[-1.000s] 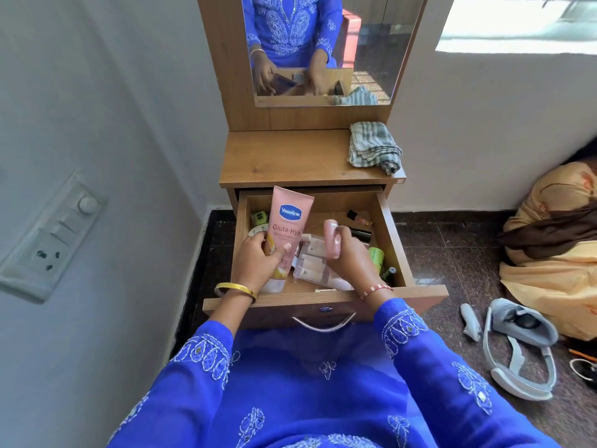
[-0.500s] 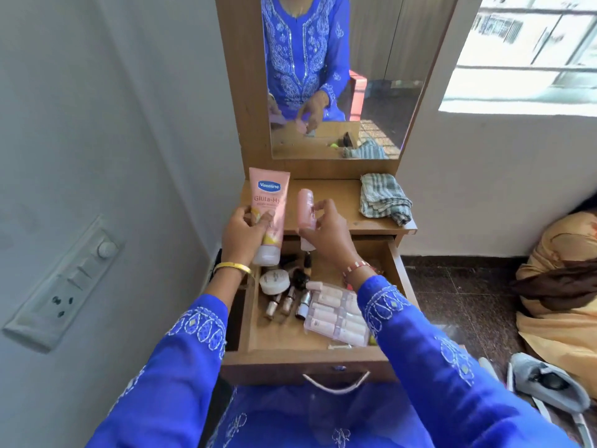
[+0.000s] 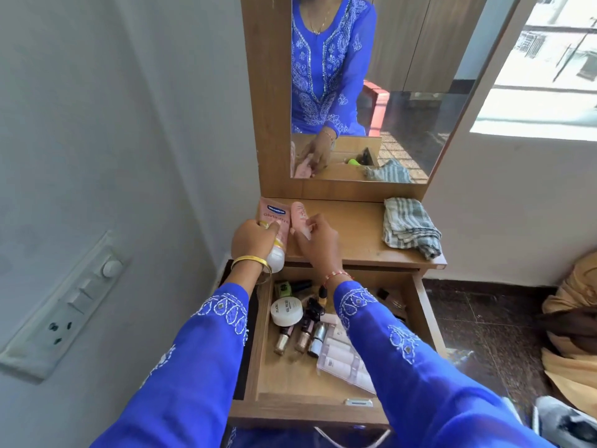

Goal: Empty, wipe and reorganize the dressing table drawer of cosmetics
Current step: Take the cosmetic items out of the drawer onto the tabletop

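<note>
My left hand grips a pink Vaseline tube lying flat at the back left of the dressing table top. Beside it, my right hand holds a smaller pink bottle against the same surface. Below, the open drawer contains a white round jar, a green nail polish, several small bottles and a clear pack of tubes. My right forearm hides part of the drawer's contents.
A folded checked cloth lies at the right of the top. The mirror stands behind it. A switch panel is on the left wall. A yellow bundle and grey gear lie on the floor at right.
Both hands lifted the pink tube and the pink bottle out of the drawer and lowered them onto the back left of the table top. My view tilted up.
</note>
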Motion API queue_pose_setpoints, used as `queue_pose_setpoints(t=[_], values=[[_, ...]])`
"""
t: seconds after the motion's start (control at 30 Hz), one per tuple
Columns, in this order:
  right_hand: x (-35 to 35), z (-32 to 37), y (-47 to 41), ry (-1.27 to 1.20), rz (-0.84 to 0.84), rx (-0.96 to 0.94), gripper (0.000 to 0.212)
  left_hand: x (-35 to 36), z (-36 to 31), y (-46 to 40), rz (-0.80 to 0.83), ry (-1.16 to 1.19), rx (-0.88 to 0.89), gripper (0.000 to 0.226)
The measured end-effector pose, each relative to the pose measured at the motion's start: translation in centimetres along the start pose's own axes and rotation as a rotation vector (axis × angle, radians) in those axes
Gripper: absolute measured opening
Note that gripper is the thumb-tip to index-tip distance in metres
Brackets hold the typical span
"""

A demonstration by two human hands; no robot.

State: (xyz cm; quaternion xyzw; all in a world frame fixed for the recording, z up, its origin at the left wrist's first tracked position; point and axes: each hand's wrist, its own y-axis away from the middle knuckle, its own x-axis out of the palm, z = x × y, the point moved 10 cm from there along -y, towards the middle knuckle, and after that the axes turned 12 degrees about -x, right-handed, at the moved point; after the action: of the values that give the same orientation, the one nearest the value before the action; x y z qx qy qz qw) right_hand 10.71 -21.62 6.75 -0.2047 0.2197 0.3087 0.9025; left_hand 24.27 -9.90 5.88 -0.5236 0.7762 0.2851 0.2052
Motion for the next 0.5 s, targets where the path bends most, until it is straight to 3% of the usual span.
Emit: queue_pose_setpoints(t=[0.1,0.23,0.5], values=[[0.5,-0.2,-0.2,-0.017,0.07,-0.043,0.039,-0.1,0.0,-2.0,0.01,-0.038,-0.043,0.046],[1.4,-0.3,-1.6,0.141,0.187,-0.102,0.048,0.3,-0.1,-3.6,0.055,-0.046,-0.051,0.047],[1.3,-0.8,-2.7,0.151,0.182,-0.095,0.048,0.7,-1.1,-4.3,0.094,-0.072,-0.017,0.049]])
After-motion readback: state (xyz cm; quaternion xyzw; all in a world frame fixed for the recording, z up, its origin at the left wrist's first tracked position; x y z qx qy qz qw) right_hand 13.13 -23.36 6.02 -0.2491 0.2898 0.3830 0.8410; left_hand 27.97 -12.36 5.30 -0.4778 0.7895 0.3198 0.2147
